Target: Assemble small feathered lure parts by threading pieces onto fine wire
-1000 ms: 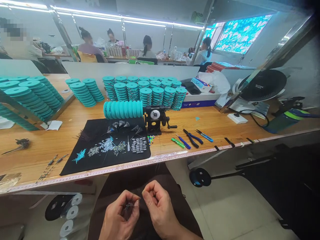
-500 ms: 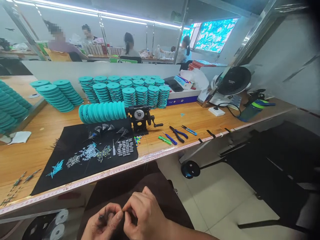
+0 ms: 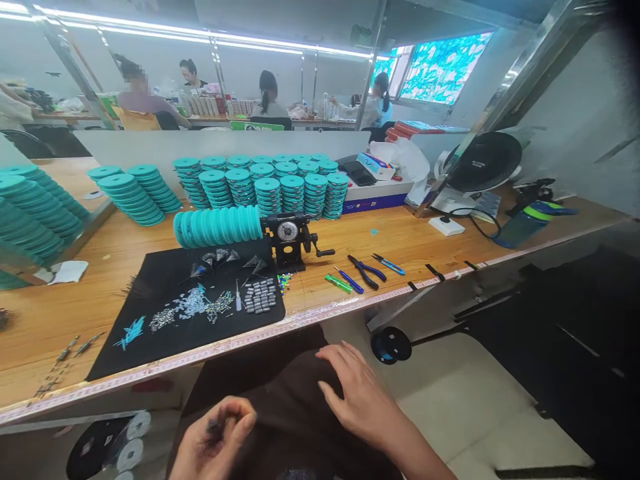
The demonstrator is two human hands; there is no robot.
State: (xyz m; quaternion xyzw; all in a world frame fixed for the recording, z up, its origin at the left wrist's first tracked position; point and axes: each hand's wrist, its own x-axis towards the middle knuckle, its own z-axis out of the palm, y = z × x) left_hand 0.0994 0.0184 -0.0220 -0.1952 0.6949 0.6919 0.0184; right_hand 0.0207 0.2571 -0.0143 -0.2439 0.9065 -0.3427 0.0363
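Note:
Above my lap, in the lower middle of the head view, my left hand (image 3: 220,430) is curled closed, thumb against the fingers. A small dark, wiry bit shows in its palm, too unclear to name. My right hand (image 3: 353,390) is apart from it to the right, fingers stretched and loosely spread, holding nothing that I can see. On the bench ahead lies a black mat (image 3: 165,353) with grey cylindrical weights (image 3: 260,295), clear small pieces (image 3: 193,303), blue slender pieces (image 3: 133,331) and a small screwdriver (image 3: 238,297). Behind it stands a hand-cranked winder (image 3: 287,240) carrying turquoise spools (image 3: 217,227).
Stacks of turquoise discs (image 3: 267,193) line the back of the bench (image 3: 345,237). Pliers (image 3: 365,272), blue snips (image 3: 389,264) and a green-handled tool (image 3: 339,283) lie right of the winder. A fan (image 3: 483,162) and a bottle (image 3: 525,223) stand farther right. Several people sit beyond the partition.
My hands were together, fingertips meeting; now they are apart. The right has moved right and opened, while the left stays curled. The view has shifted slightly left.

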